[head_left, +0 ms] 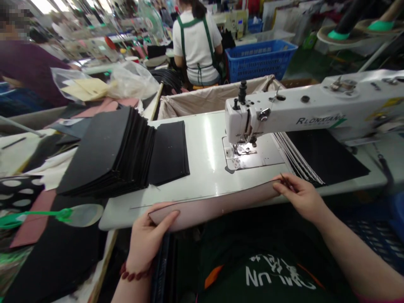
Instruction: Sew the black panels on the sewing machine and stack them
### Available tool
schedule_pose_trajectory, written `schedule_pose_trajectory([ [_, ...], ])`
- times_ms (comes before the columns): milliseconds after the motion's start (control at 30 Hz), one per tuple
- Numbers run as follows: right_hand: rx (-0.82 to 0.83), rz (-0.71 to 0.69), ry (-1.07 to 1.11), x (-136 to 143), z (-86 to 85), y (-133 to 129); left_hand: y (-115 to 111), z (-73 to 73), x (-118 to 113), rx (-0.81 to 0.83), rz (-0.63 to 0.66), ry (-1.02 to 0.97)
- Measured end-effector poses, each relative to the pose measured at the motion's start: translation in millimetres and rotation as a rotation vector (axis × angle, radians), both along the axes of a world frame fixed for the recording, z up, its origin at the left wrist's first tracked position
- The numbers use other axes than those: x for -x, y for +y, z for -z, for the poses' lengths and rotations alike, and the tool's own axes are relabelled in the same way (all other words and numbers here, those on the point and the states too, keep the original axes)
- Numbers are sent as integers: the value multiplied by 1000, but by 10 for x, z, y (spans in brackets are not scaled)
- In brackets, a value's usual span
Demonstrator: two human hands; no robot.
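My left hand (147,237), with a beaded bracelet at the wrist, pinches the left end of a long panel (217,209) between thumb and fingers. The panel's pale pinkish side faces me, and its upper edge is dark. My right hand (301,197) grips the other end, and a small thin brass-coloured tool (284,180) shows at its fingertips, its kind unclear. The panel bows between both hands at the table's front edge. Beyond it stands a white sewing machine (271,112), its lit needle area (244,150) apart from the panel.
Left of the machine rise a tall stack of black panels (94,147) and a lower black pile (168,151). More black panels with pale edges (325,153) lie under the machine arm. A blue crate (260,61) and a person in a green apron (198,46) are behind.
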State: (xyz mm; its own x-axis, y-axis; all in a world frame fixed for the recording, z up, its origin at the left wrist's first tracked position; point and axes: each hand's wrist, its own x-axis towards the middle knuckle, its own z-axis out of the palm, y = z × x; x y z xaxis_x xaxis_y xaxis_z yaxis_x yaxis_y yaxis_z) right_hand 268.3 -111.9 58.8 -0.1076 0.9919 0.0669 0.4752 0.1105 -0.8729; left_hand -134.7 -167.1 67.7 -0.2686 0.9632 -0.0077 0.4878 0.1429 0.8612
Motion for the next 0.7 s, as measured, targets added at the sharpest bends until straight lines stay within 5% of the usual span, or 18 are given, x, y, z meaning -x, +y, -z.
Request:
schedule_pose_trajectory([
  [267, 159, 71, 164, -48, -53, -32, 66, -126, -151, 250, -58, -399],
  [700, 266, 95, 196, -122, 3, -94, -5, -272, -268, 232, -39, -386],
])
